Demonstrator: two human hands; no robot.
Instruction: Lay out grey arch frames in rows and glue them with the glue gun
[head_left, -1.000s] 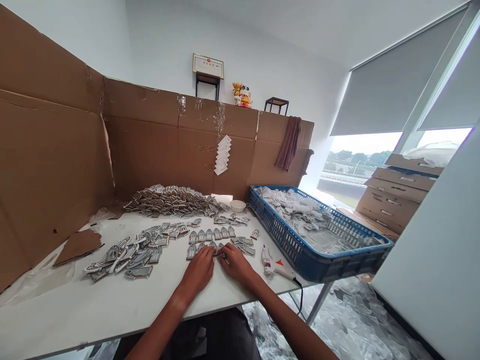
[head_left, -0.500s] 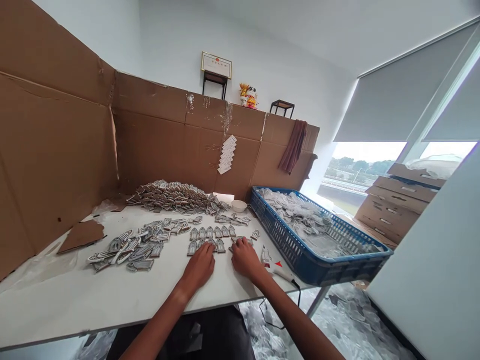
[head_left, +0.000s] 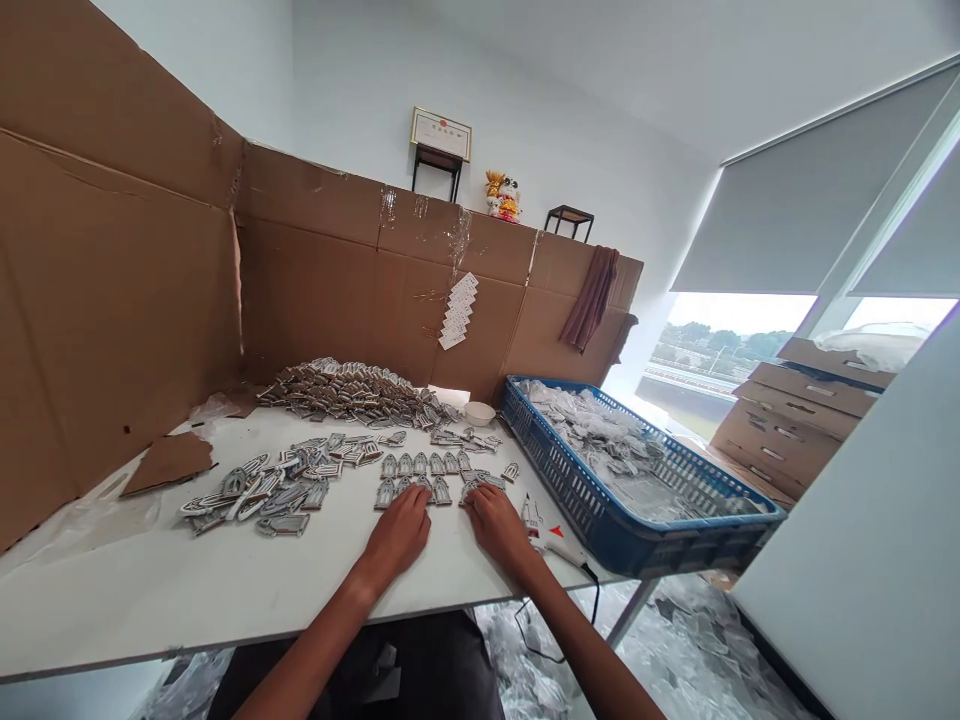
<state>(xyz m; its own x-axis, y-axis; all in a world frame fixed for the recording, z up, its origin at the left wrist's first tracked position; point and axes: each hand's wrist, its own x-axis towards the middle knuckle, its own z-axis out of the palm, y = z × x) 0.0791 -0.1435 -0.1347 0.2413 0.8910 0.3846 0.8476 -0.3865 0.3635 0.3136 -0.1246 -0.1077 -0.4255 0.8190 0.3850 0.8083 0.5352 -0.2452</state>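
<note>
Brown cardboard panels (head_left: 360, 290) are walling off the far and left sides of a white table (head_left: 322, 600), and a dark red cloth (head_left: 592, 300) is hanging over their top edge toward the right. Above them, a framed certificate (head_left: 441, 135), a colourful figurine (head_left: 508, 200) and a small black stand (head_left: 570, 217) are showing against the pale wall. Small arched pieces, grey with brown edges, are covering much of the tabletop: a large heap (head_left: 345, 390) is rising against the back panel, a looser pile (head_left: 292, 485) is spreading out nearer on the left, and two neat rows, a back row (head_left: 421, 464) and a front row (head_left: 385, 493), are lying in the middle. The left hand (head_left: 399, 528) is resting with bent fingers at the front row, partly covering it; whether it is gripping a piece, I cannot tell. The right hand (head_left: 495, 522) is reaching a small cluster (head_left: 484, 480) just right of the rows, its fingers curling over the near pieces, and its grip is likewise hidden. Just beside that hand, a white glue gun (head_left: 532, 512) is lying on its side. Farther right, a blue crate (head_left: 637, 545) is holding clear plastic and more grey pieces, while a white bowl (head_left: 480, 413) is sitting near its far left corner.
</note>
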